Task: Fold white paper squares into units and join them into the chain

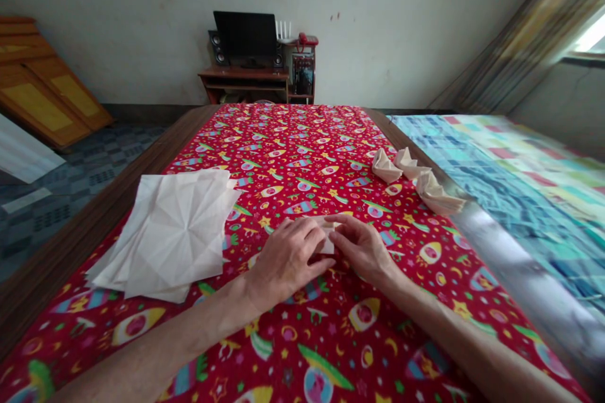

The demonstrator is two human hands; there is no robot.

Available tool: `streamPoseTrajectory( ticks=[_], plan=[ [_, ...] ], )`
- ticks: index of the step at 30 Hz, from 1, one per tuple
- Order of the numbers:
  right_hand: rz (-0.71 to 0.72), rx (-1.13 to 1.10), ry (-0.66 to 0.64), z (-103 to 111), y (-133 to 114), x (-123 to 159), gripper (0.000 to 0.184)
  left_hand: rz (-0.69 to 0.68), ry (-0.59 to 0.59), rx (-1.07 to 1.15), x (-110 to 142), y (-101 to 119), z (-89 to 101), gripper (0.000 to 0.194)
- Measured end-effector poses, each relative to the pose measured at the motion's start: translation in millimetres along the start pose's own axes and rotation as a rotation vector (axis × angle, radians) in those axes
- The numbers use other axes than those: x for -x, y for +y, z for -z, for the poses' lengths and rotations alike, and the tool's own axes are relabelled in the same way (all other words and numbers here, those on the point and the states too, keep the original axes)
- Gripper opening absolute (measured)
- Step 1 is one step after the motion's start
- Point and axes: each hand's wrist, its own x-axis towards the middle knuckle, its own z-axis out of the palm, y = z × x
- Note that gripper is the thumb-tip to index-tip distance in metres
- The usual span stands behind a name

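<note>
Near the middle of the table, both hands meet at a small folded piece of white paper (327, 244). My left hand (290, 253) lies over its left side with the fingers curled and covers much of it. My right hand (363, 247) pinches its right edge between thumb and forefinger. To the left lies a fanned stack of creased white paper sheets (185, 227), the top one marked with fold lines spreading from its centre. Folded paper pieces with pointed tips (386, 167) sit at the right edge, some nested in a row (437, 194).
A red cloth (302, 182) with rockets and stars covers the brown wooden table (142, 208). Beyond its far end stands a desk (243, 79) with a monitor (246, 38). A bed with a chequered cover (505, 182) adjoins on the right; a wooden cabinet (51, 88) stands left.
</note>
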Motion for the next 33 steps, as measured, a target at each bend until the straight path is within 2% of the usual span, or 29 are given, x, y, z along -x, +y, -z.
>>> streamPoseTrajectory(
  ticks=[2,5,7,13,17,22,25,29,33],
  plan=[
    [-0.009,0.102,0.005,5.3,2.0,-7.0,0.021,-0.006,-0.006,0.044,0.3,-6.1,1.3,0.038],
    [0.014,0.177,-0.054,13.5,3.5,-15.3,0.018,-0.021,-0.001,0.05,2.2,-20.6,1.9,0.065],
    [0.047,0.189,-0.088,17.5,4.2,-20.2,0.017,-0.018,0.003,0.049,3.9,-31.3,0.1,0.071],
    [0.204,0.45,-0.169,20.0,2.0,-37.9,0.015,-0.031,0.021,0.091,6.9,-45.1,-7.8,0.055],
    [0.322,0.637,-0.24,16.7,1.3,-48.6,0.015,-0.035,-0.008,0.079,8.8,-42.8,-10.7,0.033],
    [0.467,0.842,-0.129,11.5,2.9,-41.8,0.014,-0.01,-0.013,0.149,9.8,-43.0,-13.2,0.006],
    [0.528,0.911,-0.074,12.3,1.2,-25.6,0.02,-0.04,0.017,0.182,9.4,-44.4,-13.1,0.006],
    [0.627,0.856,-0.205,17.7,-3.1,-7.2,0.026,-0.09,0.039,0.18,10.0,-46.0,-12.2,0.016],
    [0.614,0.832,-0.219,20.3,-4.5,-3.6,0.023,-0.088,0.029,0.153,12.2,-45.3,-11.6,0.014]
  ],
)
